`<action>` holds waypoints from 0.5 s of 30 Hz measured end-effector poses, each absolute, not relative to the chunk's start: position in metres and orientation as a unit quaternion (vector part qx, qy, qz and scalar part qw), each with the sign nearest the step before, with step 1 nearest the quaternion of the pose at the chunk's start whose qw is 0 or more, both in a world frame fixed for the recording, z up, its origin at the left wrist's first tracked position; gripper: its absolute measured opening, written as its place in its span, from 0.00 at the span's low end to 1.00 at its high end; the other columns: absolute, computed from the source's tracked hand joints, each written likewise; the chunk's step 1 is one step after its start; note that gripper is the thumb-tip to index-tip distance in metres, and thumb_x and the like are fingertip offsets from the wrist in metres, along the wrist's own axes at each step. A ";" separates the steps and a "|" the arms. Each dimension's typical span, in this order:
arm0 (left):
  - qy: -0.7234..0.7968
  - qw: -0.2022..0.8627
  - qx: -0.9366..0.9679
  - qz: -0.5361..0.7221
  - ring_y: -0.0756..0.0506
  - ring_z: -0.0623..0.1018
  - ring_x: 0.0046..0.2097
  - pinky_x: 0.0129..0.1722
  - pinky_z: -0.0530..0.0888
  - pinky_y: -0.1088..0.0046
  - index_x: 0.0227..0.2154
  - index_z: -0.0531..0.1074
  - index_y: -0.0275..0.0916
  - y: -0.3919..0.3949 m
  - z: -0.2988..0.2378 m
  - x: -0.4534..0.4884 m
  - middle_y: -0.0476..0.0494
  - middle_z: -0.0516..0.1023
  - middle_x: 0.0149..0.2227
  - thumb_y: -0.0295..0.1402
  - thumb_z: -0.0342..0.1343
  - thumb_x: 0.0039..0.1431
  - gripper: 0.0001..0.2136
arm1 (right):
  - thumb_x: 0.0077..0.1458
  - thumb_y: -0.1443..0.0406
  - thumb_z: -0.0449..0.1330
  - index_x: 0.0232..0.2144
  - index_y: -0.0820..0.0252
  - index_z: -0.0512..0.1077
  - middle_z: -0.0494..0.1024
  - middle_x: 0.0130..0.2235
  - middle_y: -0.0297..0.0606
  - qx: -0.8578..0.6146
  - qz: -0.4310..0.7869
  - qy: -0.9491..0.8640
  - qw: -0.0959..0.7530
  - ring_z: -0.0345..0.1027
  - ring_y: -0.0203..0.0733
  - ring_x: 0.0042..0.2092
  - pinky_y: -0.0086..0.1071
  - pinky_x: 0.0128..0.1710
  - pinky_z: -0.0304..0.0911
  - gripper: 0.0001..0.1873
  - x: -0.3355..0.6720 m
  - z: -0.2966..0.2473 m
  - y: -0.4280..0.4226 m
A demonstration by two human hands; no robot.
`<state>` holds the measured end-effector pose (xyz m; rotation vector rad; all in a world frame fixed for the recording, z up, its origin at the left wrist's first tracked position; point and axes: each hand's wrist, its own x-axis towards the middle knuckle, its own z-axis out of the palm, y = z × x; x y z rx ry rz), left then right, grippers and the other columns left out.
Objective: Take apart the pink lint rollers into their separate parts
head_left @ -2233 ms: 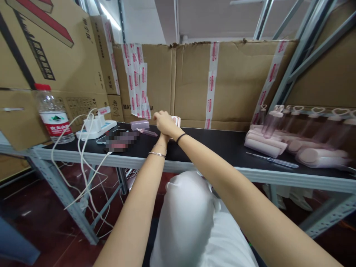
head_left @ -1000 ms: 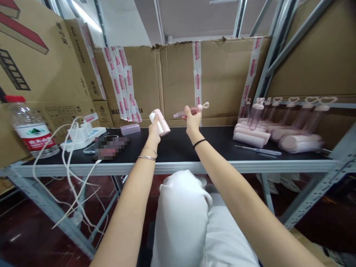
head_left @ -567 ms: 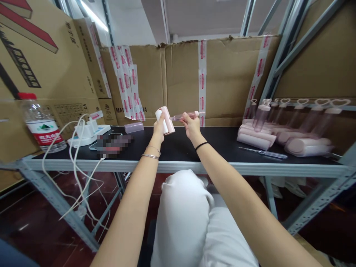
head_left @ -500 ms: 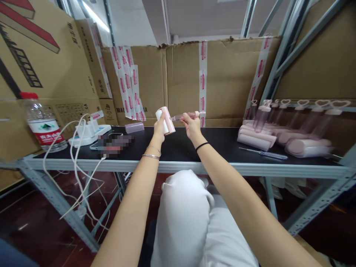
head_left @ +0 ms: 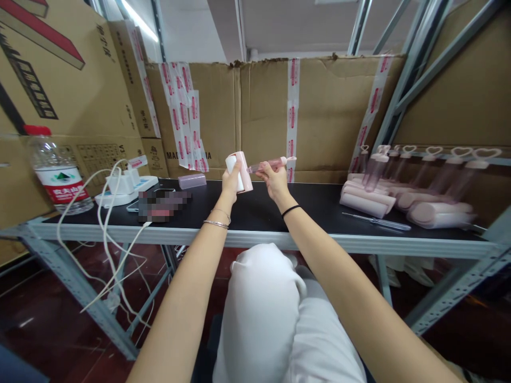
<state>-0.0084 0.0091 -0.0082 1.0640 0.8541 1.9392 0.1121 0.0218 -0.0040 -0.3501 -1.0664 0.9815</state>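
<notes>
One red-capped bottle stands at the far left of the black worktop, beside a white power strip trailing cables. Next come some blurred-out items, then a lilac cover piece near the cardboard. My left grip is wrapped round a pink-and-white roller, held tilted. Just beside it, my right grip is pinched on a translucent pink handle, its narrow end meeting the roller's side; I cannot tell whether it goes in. Farther right, a thin tool lies before several pink rollers with upright handles, many heart-topped.
</notes>
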 end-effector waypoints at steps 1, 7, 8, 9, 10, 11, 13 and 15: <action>0.332 0.363 0.419 0.763 0.51 0.73 0.27 0.29 0.68 0.76 0.32 0.71 0.37 0.010 -0.009 -0.008 0.51 0.73 0.26 0.50 0.64 0.45 0.21 | 0.44 0.62 0.67 0.30 0.58 0.63 0.71 0.30 0.28 -0.162 0.446 -0.491 0.731 0.70 0.31 0.33 0.27 0.34 0.72 0.16 0.112 -0.004 0.022; 0.336 0.341 0.416 0.773 0.51 0.74 0.28 0.30 0.69 0.75 0.34 0.71 0.37 0.012 -0.011 -0.011 0.51 0.74 0.27 0.50 0.64 0.47 0.21 | 0.45 0.62 0.67 0.31 0.58 0.64 0.72 0.32 0.29 -0.175 0.430 -0.512 0.723 0.70 0.31 0.33 0.29 0.37 0.72 0.15 0.108 -0.003 0.023; 0.336 0.340 0.415 0.774 0.51 0.74 0.28 0.30 0.69 0.75 0.34 0.71 0.37 0.013 -0.010 -0.011 0.51 0.74 0.27 0.50 0.64 0.47 0.21 | 0.45 0.62 0.67 0.31 0.58 0.64 0.72 0.33 0.29 -0.173 0.428 -0.514 0.723 0.70 0.32 0.33 0.30 0.38 0.72 0.16 0.107 -0.003 0.024; 0.337 0.338 0.414 0.775 0.51 0.74 0.28 0.31 0.69 0.75 0.34 0.71 0.37 0.013 -0.010 -0.011 0.50 0.74 0.27 0.50 0.64 0.47 0.21 | 0.46 0.62 0.67 0.32 0.58 0.63 0.72 0.33 0.30 -0.172 0.426 -0.517 0.722 0.70 0.32 0.33 0.31 0.38 0.72 0.16 0.106 -0.004 0.024; 0.336 0.338 0.416 0.774 0.51 0.74 0.28 0.31 0.69 0.75 0.34 0.71 0.37 0.013 -0.010 -0.010 0.50 0.75 0.28 0.49 0.64 0.47 0.20 | 0.47 0.61 0.66 0.32 0.57 0.63 0.72 0.33 0.30 -0.177 0.426 -0.520 0.719 0.70 0.33 0.33 0.32 0.38 0.71 0.16 0.104 -0.005 0.025; 0.335 0.342 0.422 0.770 0.51 0.74 0.28 0.32 0.70 0.75 0.35 0.71 0.37 0.013 -0.010 -0.008 0.49 0.75 0.28 0.48 0.63 0.48 0.20 | 0.49 0.59 0.66 0.32 0.57 0.63 0.72 0.33 0.30 -0.190 0.422 -0.526 0.713 0.70 0.34 0.34 0.32 0.39 0.71 0.15 0.102 -0.007 0.026; 0.328 0.351 0.448 0.754 0.50 0.75 0.29 0.33 0.70 0.75 0.36 0.71 0.37 0.014 -0.010 -0.002 0.48 0.76 0.30 0.45 0.63 0.50 0.18 | 0.51 0.57 0.64 0.32 0.57 0.63 0.73 0.32 0.31 -0.239 0.404 -0.544 0.696 0.70 0.35 0.35 0.32 0.41 0.69 0.15 0.099 -0.011 0.027; 0.338 0.354 0.479 0.728 0.48 0.76 0.31 0.35 0.71 0.74 0.36 0.72 0.37 0.014 -0.012 0.004 0.46 0.77 0.30 0.42 0.62 0.54 0.14 | 0.53 0.56 0.61 0.31 0.59 0.64 0.74 0.33 0.33 -0.313 0.379 -0.557 0.669 0.70 0.35 0.38 0.29 0.42 0.67 0.13 0.098 -0.014 0.029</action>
